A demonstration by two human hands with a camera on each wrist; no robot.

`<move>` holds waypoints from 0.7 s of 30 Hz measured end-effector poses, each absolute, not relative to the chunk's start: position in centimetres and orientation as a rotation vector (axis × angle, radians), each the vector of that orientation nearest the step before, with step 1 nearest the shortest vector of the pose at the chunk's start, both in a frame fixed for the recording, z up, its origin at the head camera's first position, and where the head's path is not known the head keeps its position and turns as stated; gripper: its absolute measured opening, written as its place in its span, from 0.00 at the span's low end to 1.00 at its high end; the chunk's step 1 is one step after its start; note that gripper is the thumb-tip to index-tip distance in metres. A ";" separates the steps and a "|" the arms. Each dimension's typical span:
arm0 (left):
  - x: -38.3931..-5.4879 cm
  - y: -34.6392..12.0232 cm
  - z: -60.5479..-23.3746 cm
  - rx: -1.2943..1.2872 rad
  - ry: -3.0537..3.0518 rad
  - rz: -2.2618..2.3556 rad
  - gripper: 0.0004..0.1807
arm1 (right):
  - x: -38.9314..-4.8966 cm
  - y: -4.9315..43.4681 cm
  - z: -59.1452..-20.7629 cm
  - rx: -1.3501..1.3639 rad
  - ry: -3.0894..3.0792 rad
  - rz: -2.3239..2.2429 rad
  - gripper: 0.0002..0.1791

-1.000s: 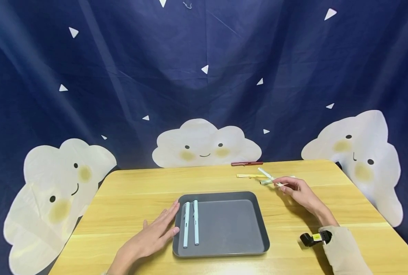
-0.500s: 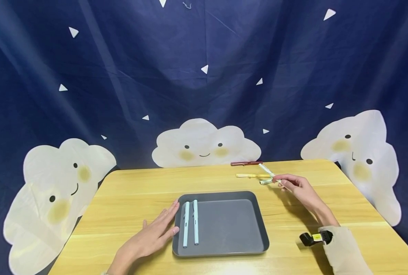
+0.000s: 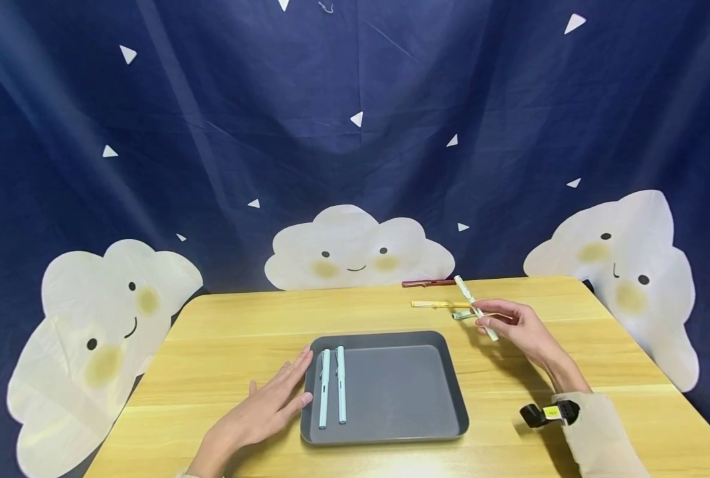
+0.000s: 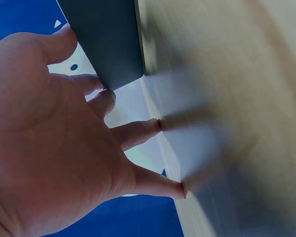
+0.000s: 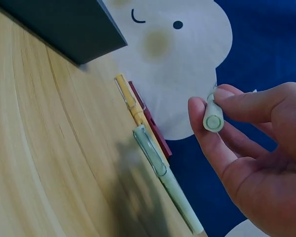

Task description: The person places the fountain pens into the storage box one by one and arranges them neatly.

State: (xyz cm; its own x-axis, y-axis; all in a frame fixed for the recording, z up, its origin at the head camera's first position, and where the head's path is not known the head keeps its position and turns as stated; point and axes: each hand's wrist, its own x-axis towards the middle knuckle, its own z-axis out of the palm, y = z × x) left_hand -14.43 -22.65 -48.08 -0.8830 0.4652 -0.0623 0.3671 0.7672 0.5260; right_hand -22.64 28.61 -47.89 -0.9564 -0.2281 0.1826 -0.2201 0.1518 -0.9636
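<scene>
Between thumb and fingers, my right hand [image 3: 519, 328] pinches a pale green-white pen [image 5: 213, 117], held tilted above the table at the back right. Below it lie a light green pen [image 5: 167, 180], a yellow pen [image 5: 138, 111] and a dark red pen [image 3: 428, 283], roughly side by side. My left hand [image 3: 267, 405] has its fingers extended, with thumb and fingertips against the left side of the grey tray [image 3: 402, 435]. Inside the tray, along its left side, two light blue pens [image 3: 324, 388] lie nearly parallel.
The wooden table [image 3: 241, 325] carries everything. A dark blue curtain [image 3: 307, 119] printed with clouds hangs right behind the table's back edge. A small black camera [image 3: 534, 415] is strapped at the right wrist, just over the table.
The pen in my right hand has turned steeper, its far end swinging up and right, its near end now showing below the fingers. My left hand and the tray stay put.
</scene>
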 end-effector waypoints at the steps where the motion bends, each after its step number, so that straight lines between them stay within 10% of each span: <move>1: -14.4 -22.7 -48.1 0.660 2.772 0.767 0.38 | -22.6 28.6 -47.9 -0.472 2.376 -1.994 0.22; 21: -14.6 -22.8 -48.2 0.667 2.776 0.756 0.38 | -21.9 26.3 -46.8 -0.541 2.307 -2.070 0.23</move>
